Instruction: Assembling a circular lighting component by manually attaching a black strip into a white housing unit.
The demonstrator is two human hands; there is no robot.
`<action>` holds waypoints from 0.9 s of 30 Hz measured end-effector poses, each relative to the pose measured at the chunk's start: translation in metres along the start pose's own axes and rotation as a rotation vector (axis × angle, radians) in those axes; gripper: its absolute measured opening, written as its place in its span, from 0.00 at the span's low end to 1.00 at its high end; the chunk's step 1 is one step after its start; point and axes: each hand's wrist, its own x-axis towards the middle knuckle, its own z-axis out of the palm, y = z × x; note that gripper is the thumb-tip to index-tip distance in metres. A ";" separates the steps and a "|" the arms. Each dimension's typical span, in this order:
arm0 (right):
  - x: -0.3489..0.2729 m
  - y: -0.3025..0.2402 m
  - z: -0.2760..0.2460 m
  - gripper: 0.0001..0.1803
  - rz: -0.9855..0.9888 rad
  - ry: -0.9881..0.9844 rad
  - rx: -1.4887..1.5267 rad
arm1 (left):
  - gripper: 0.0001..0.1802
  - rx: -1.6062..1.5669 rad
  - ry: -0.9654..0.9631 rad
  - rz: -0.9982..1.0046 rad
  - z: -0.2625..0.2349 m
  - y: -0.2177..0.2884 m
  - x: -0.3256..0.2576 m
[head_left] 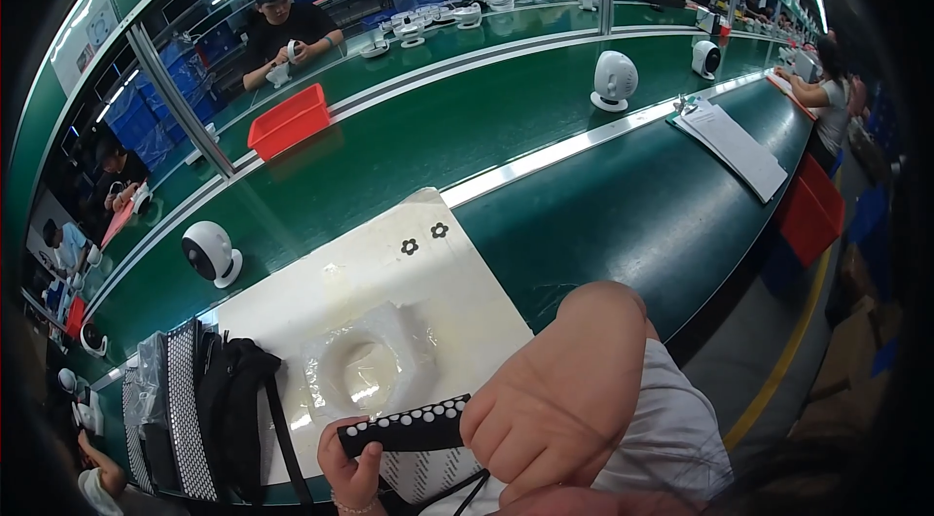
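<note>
Low in front of me, a black strip with white dots [407, 427] is stretched between my hands. My left hand [352, 467] pinches its left end between thumb and fingers. Closed over the right end is my right hand [555, 394], its back hiding what the fingertips do. Below the strip hangs a white panel with dark dashes [428, 477], with a black cord beside it; whether they join the strip I cannot tell. Just beyond lies a white foam block with a round hollow [319, 357], wrapped in clear film, on a white board [486, 297].
On the left lie a black fabric bag [238, 380], dotted strips [185, 419] and clear plastic [146, 370]. White round-headed devices [209, 255] stand along the green belt [438, 117]. A clipboard [735, 148] is at right, a red bin [290, 122] across. Other people sit around.
</note>
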 end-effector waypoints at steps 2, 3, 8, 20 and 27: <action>0.003 0.002 -0.002 0.16 -0.011 0.015 0.003 | 0.20 0.017 0.001 0.000 -0.001 0.000 0.001; 0.005 0.002 -0.007 0.17 -0.052 0.044 0.077 | 0.20 0.043 0.002 0.014 -0.002 -0.001 0.000; -0.001 0.002 0.002 0.21 0.031 -0.087 0.105 | 0.21 0.035 -0.026 0.022 0.001 0.003 0.004; 0.005 0.013 0.007 0.24 0.016 -0.072 0.075 | 0.16 0.010 0.018 0.045 -0.001 -0.002 0.002; 0.010 0.019 0.010 0.25 0.013 -0.042 0.058 | 0.15 0.026 -0.006 0.037 -0.004 -0.005 0.002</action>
